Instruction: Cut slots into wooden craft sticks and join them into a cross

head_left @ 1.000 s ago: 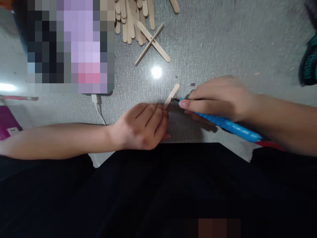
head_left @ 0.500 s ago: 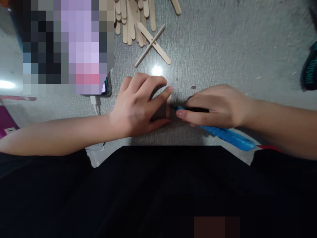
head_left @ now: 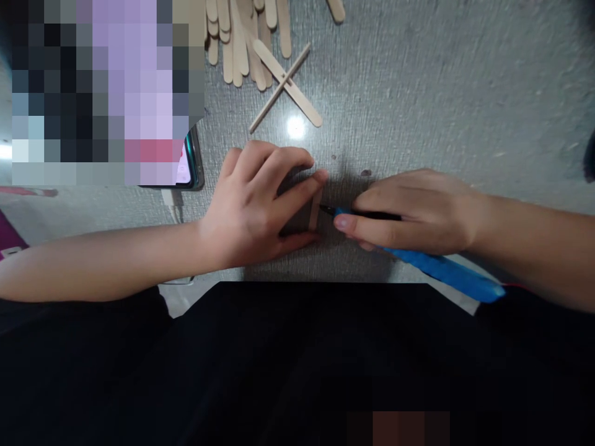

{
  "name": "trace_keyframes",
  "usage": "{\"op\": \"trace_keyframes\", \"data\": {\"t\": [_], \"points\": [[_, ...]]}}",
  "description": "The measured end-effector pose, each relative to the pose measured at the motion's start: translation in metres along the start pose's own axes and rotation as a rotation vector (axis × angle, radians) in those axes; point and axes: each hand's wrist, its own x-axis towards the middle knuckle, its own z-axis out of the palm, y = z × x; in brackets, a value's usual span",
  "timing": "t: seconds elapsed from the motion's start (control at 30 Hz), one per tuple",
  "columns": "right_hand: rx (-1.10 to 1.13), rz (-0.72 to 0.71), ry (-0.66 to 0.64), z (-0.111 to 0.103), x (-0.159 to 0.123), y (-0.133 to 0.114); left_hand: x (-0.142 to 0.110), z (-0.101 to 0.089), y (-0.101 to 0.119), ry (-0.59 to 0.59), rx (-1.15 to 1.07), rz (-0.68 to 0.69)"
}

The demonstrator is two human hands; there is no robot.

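Observation:
My left hand (head_left: 260, 201) pinches a short wooden stick (head_left: 316, 207) between fingertip and thumb, holding it upright on the grey floor (head_left: 418, 93). My right hand (head_left: 413, 210) grips a blue pen-shaped tool (head_left: 446, 272) with a dark tip. That tip touches the right side of the stick. The tool's blue body trails back to the right under my wrist.
A pile of wooden sticks (head_left: 242, 37) lies at the top, with two crossed sticks (head_left: 286, 83) just below it. A phone (head_left: 188, 164) with a white cable (head_left: 174, 204) lies at the left under a blurred patch. My dark-clothed lap (head_left: 297, 365) fills the bottom.
My left hand has gone from a closed fist under a slanted stick to a pinch holding the stick upright. The right hand and its tool shifted slightly down and stayed at the stick.

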Motion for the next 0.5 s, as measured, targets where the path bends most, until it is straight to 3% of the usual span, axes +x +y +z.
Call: {"op": "trace_keyframes", "data": {"t": [0.13, 0.27, 0.5], "points": [[-0.016, 0.042, -0.009, -0.001, 0.000, -0.005, 0.001, -0.001, 0.001, -0.082, -0.050, -0.094], [-0.014, 0.068, -0.001, 0.000, 0.000, -0.006, 0.001, -0.003, 0.001, -0.091, 0.054, -0.017], [-0.055, -0.164, 0.119, 0.013, 0.003, 0.011, 0.005, -0.002, -0.006, 0.096, 0.081, 0.087]]}}
